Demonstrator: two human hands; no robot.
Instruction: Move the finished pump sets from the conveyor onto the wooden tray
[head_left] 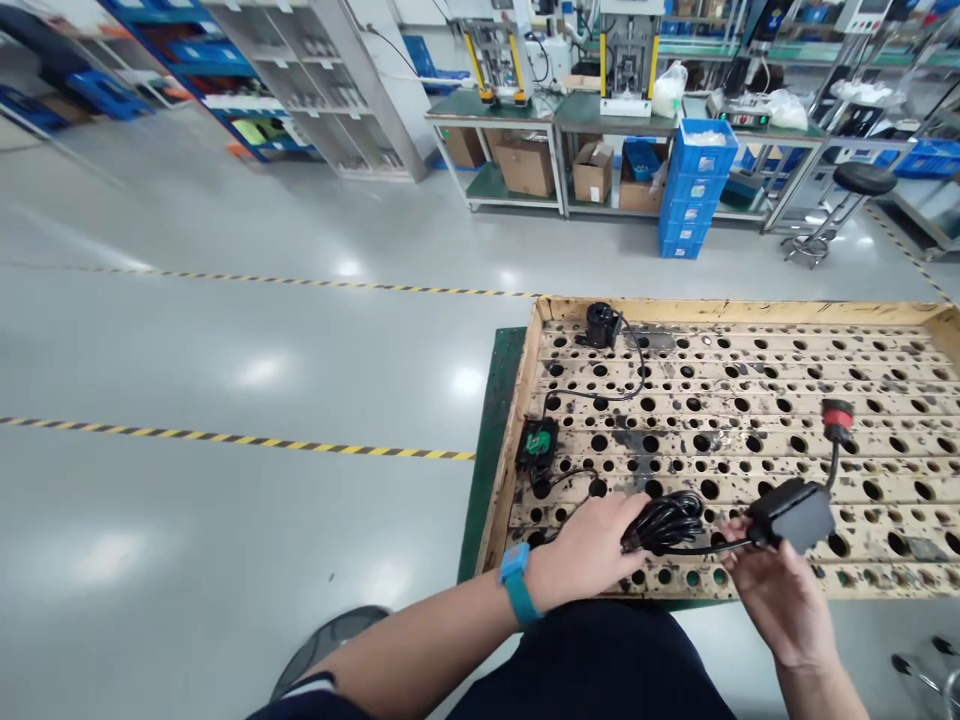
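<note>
A bundle of coiled black cable [664, 522] is held in my left hand [600, 540], its fingers wrapped round the near left end. From the bundle a cable runs right to a black box [796, 514], which my right hand [776, 590] holds from below, thumb at its near edge. Another short cable leads from the box up to a black round connector with a red band [838, 418], over the perforated board. A small black device with a green face [538, 443] lies at the board's left edge, wired to a black round part [601, 326] at the top left corner.
The perforated wooden board [720, 312] has a raised wooden rim and rests on a green surface [491, 440]. Beyond stand workbenches with presses, cardboard boxes, stacked blue bins [697, 190] and a black stool [864, 179]. Shelving [337, 90] is at the upper left.
</note>
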